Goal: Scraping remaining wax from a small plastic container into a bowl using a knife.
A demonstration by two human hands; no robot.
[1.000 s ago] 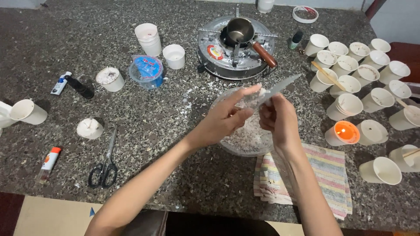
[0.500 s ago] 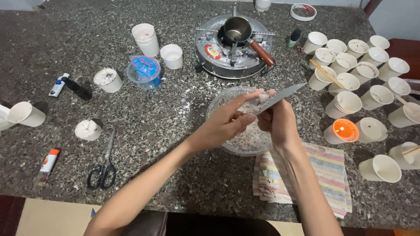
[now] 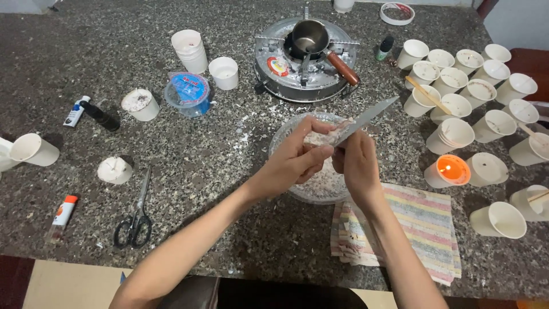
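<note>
- The left hand (image 3: 297,157) pinches a pale lump of wax (image 3: 329,134) between thumb and fingers, holding it over the bowl (image 3: 280,137)
- The right hand (image 3: 357,166) is clenched round the handle of a knife (image 3: 366,119), the handle itself hidden in the fist
- The blade's long axis runs from the right fist up and to the right, its tip pointing toward the cups (image 3: 457,106); its near end lies against the lump (touching it, as far as can be seen)
- So the lump sits just left of the blade and above both hands, with the left hand nearer to it and the right just beside
- The lump looks whitish with a faint pink tinge, rough and crumbly; white shavings of the same stuff fill the clear bowl below and lie scattered over the dark speckled table (image 3: 171,240)
- Around: a striped cloth (image 3: 423,229) under the right forearm, a lit candle cup (image 3: 449,170) to the right, a stove (image 3: 306,66) with a small pot beyond the bowl, scissors (image 3: 134,214) well apart to the left
</note>
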